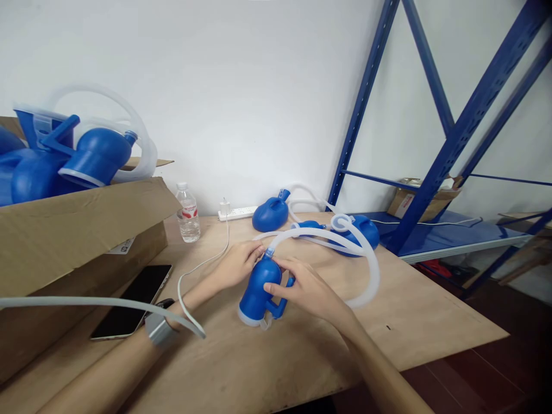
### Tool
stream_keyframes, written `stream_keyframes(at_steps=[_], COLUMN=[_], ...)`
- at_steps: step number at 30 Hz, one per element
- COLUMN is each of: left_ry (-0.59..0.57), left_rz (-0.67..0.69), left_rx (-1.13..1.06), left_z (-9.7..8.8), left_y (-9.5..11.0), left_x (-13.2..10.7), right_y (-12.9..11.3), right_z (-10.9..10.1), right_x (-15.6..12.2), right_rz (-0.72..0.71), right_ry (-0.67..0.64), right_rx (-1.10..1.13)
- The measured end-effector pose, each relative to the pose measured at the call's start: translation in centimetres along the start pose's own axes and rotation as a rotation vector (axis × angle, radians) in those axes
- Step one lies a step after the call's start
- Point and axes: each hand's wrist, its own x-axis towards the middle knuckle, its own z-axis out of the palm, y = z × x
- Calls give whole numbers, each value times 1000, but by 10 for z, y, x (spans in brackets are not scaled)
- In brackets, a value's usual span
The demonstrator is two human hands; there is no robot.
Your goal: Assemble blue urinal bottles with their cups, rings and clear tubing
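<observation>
A blue plastic bottle-shaped container (255,290) with a handle lies on the wooden table (302,356). A white corrugated hose (345,244) joins its neck and loops round to the right. My left hand (236,263) is closed around the neck where the hose meets it. My right hand (307,287) grips the body and handle from the right, fingers curled on it.
Two more blue containers (271,213) with hoses lie further back. At left, a cardboard box (64,241) holds several more. A phone (133,300), water bottle (188,213), power strip (237,214) and cable are on the table. Blue metal shelving (435,172) stands at right.
</observation>
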Motion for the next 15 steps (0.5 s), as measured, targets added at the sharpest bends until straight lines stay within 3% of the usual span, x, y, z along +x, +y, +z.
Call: stream_keyframes(at_steps=[8, 15], left_ry=[21, -21], left_rz=[-105, -119], left_rx=[-262, -291], left_z=[18, 14], left_y=[-10, -13], left_x=[-4, 0], right_y=[0, 8], right_z=[1, 6], right_x=[-1, 2], right_rz=[-11, 19], right_ry=[-62, -48], right_rx=[71, 117])
